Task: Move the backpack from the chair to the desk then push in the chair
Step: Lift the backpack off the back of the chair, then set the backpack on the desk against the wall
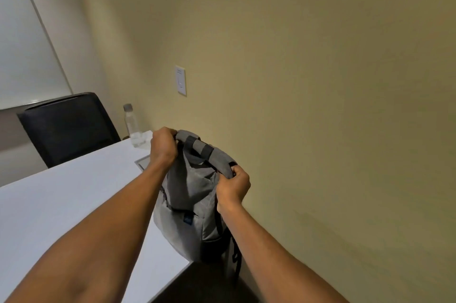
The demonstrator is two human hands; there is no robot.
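Observation:
A grey backpack (pixel 190 206) with black straps hangs upright at the right edge of the white desk (pixel 61 204), close to the yellow wall. My left hand (pixel 164 144) grips the left end of its rolled top. My right hand (pixel 233 185) grips the right end. The bag's lower part overlaps the desk's corner; whether it rests on the desk I cannot tell. A black chair (pixel 66 127) stands at the desk's far side. The chair the bag came from is hidden.
A clear plastic water bottle (pixel 133 126) stands on the desk's far corner. A grey rectangular panel (pixel 144 162) is set into the desktop beside my left wrist. A white switch plate (pixel 180 80) is on the wall. Dark floor shows below the bag.

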